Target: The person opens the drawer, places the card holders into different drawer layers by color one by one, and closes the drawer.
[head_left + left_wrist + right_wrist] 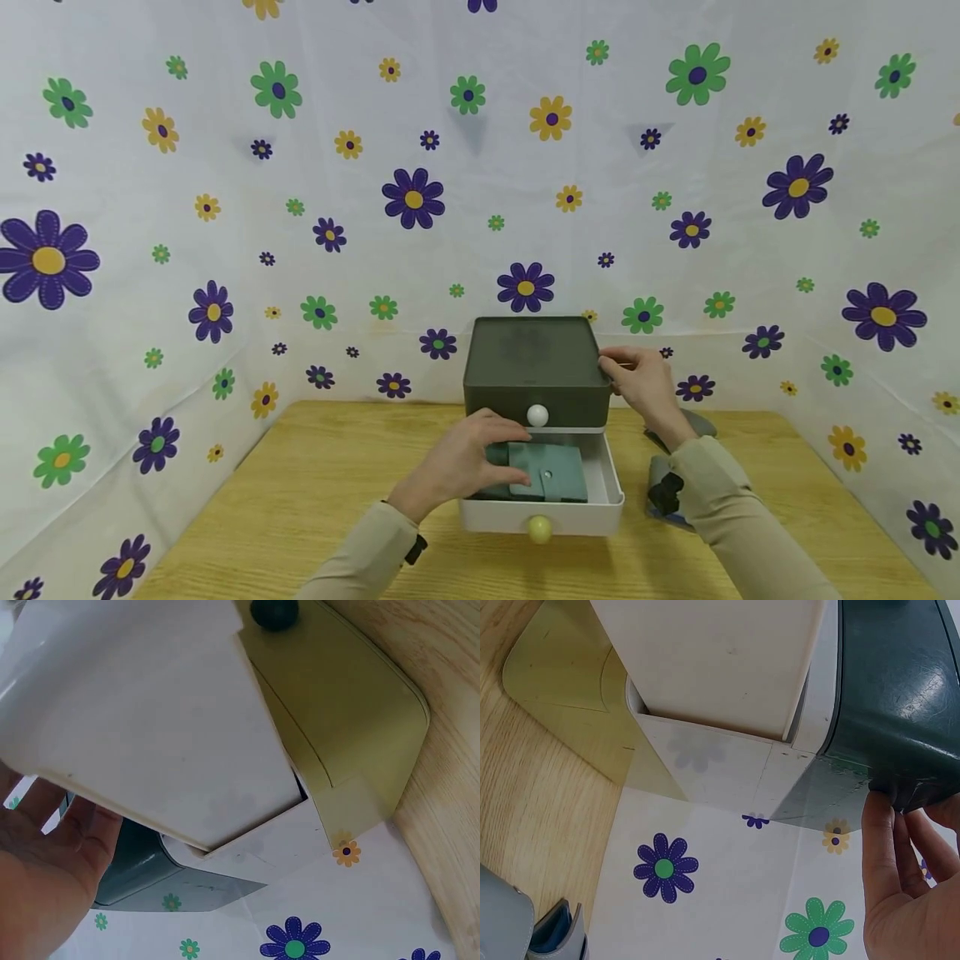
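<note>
Wallet: we see the teal wallet [566, 475] lying flat in the white drawer [581, 521], its snap [547, 474] facing up.
Lie: its long axis runs left to right, roughly along the drawer's front.
From the fingers: the left hand [467, 454] is nearer, coming in from the left; most of the wallet lies to the right of its fingertips.
Left fingers: thumb and fingers stand apart over the wallet's left end; we cannot tell how firmly they touch it.
Right fingers: the right hand [645, 383], higher and farther from the wallet, has its fingers bent against the right edge of the green box [532, 354], gripping there.
White drawer: pulled out toward us below the green box, yellow knob [539, 529] in front. Besides the wallet, it holds a darker green piece [497, 454] at the left, partly hidden by wallet and hand; perhaps another wallet.
Green box: top of the stack, closed, with a white knob [537, 415]; we cannot see inside.
Yellow drawer: the left wrist view shows the yellow drawer [367, 697] under the white one, closed, with a dark knob [274, 611].
Right of the stack: two grey pouches [660, 473] lie on the bench [360, 475], partly behind the right arm.
Backdrop: flowered cloth [337, 100] surrounds the bench.
</note>
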The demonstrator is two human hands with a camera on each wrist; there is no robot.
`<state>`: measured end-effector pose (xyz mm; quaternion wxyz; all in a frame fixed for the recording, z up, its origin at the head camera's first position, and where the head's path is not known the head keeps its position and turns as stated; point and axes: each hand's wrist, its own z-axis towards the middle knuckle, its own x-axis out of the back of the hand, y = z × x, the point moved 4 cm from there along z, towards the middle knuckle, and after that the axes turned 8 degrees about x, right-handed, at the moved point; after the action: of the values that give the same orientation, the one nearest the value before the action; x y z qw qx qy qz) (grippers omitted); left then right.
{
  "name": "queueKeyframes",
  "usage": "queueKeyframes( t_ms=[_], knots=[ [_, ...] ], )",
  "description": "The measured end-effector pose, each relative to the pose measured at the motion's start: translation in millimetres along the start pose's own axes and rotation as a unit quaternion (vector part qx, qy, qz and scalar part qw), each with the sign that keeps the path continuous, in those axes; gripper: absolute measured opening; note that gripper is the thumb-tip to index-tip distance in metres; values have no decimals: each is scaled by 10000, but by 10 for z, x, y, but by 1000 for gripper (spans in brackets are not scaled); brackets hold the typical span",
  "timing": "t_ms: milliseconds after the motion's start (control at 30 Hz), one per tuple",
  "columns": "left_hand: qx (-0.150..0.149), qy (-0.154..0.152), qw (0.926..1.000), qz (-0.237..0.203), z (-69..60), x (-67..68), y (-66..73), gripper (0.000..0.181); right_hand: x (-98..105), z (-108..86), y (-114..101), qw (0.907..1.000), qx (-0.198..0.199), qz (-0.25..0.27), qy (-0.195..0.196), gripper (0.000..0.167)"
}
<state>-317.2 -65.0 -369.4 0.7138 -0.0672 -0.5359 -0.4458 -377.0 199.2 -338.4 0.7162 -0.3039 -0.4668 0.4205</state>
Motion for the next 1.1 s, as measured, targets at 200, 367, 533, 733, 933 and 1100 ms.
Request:
queueKeyframes(
  t_ms=[200,367,533,733,933,1100],
  knots=[
    [120,-36,9984,-557,-1,23,-58,38,12,3,0,10000,-20,-20,0,33],
    [262,9,9974,-677,-33,50,-72,28,9,2,5,10000,-13,-13,13,32],
    [208,171,9977,-622,-76,67,-50,19,0,0,8,10000,-9,-19,26,32],
    [59,251,9979,-595,-116,64,10,16,-4,-4,-1,10000,18,-25,21,33],
    [2,215,9972,-717,-146,41,78,8,2,1,0,10000,76,29,19,32],
    [-51,313,9976,-613,-188,4,166,5,2,-3,9,10000,88,38,21,32]
  ],
)
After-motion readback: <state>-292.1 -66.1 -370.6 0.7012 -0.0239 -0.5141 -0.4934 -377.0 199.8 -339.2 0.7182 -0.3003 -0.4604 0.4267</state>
